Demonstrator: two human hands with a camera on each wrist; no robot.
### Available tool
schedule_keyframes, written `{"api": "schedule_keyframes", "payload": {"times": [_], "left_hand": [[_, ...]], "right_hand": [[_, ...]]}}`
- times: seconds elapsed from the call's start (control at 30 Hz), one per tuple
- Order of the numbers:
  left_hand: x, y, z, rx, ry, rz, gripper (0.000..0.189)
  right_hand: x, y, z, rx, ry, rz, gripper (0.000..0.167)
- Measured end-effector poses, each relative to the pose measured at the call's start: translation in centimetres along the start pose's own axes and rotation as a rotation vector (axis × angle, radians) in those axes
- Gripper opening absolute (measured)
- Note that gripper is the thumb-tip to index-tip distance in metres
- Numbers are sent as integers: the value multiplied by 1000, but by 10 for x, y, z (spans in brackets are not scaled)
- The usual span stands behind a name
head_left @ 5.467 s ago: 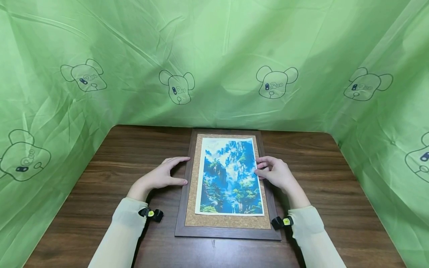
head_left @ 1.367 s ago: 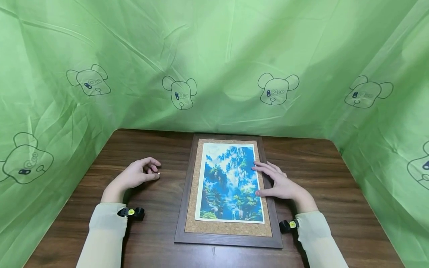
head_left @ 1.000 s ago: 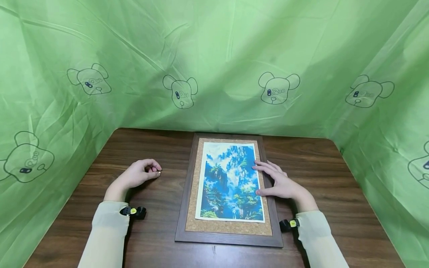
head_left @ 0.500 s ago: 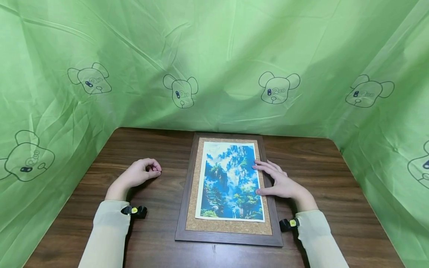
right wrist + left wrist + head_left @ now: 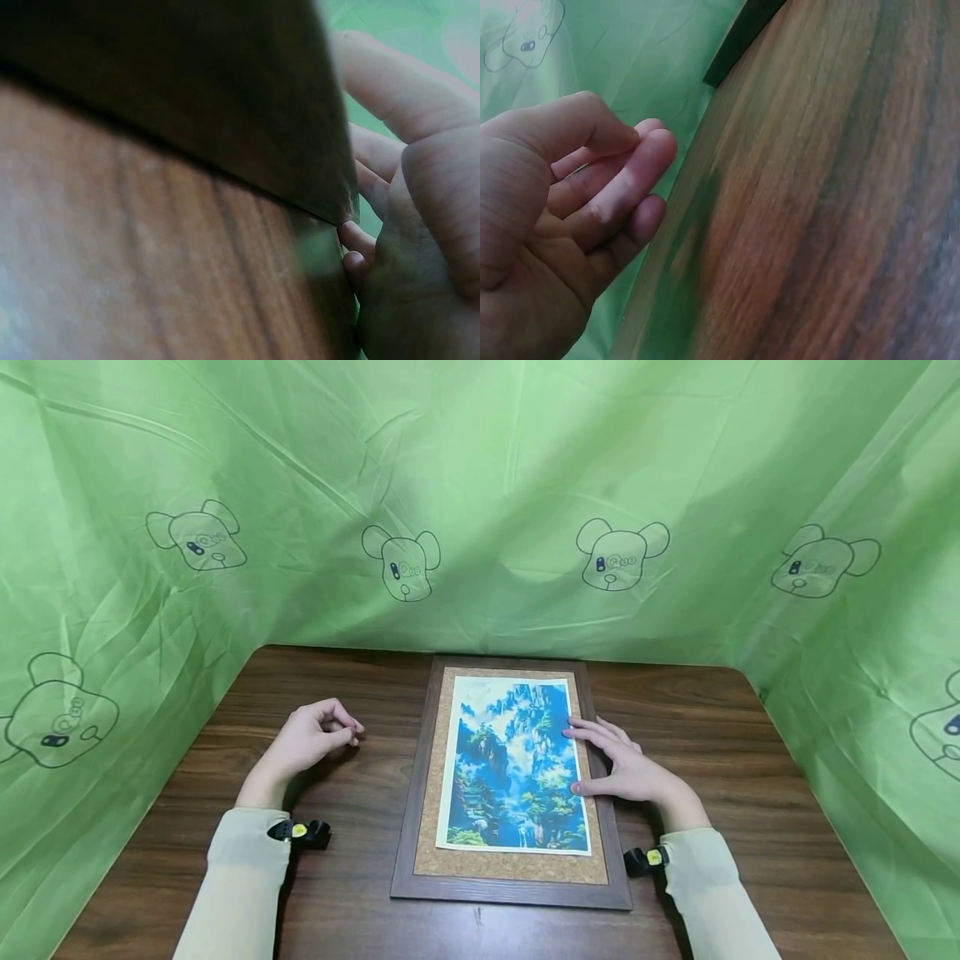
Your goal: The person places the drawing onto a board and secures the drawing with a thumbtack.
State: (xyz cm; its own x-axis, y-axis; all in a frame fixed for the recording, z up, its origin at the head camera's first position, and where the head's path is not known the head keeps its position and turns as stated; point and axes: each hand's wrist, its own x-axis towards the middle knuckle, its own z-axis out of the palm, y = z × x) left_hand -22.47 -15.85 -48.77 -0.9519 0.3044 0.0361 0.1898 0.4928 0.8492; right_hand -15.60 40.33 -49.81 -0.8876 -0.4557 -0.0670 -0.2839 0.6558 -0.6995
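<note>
A cork board (image 5: 431,827) with a dark wood frame lies flat on the table. On its cork rests a printed picture (image 5: 517,768) of blue cliffs and green trees with a white border. My right hand (image 5: 633,772) spreads its thumb and fingertips on the picture's right edge, over the frame. My left hand (image 5: 311,743) hovers above the table left of the board, apart from it. Its thumb and fingertips meet in a pinch, also seen on the left hand (image 5: 570,202) in the left wrist view. The tiny pale thing seen there earlier is hidden by the fingers.
The brown wood-grain table (image 5: 750,810) extends on both sides of the board. A green cloth (image 5: 495,485) with bear-head outlines encloses the back and sides. Each wrist wears a small black camera, such as the left wrist camera (image 5: 303,832).
My left hand left the board's side, moved left and closed into a pinch; a tiny pale thing showed at its thumb tip. It has just risen slightly. My right fingers spread, then stayed still.
</note>
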Motion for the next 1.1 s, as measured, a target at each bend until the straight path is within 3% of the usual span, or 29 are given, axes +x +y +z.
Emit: {"api": "schedule_keyframes", "payload": {"times": [0.17,0.4,0.63,1.1], "left_hand": [[-1,1,0,10,14,-18,13],[2,-1,2,41,66,3,19],[4,-3,2,105,108,44,13],[5,2,6,201,136,5,6]], "right_hand": [[0,-1,0,2,-2,1,87],[0,-1,-1,2,-1,2,87],[1,0,-1,-2,1,-1,87],[0,-1,0,2,0,6,88]]}}
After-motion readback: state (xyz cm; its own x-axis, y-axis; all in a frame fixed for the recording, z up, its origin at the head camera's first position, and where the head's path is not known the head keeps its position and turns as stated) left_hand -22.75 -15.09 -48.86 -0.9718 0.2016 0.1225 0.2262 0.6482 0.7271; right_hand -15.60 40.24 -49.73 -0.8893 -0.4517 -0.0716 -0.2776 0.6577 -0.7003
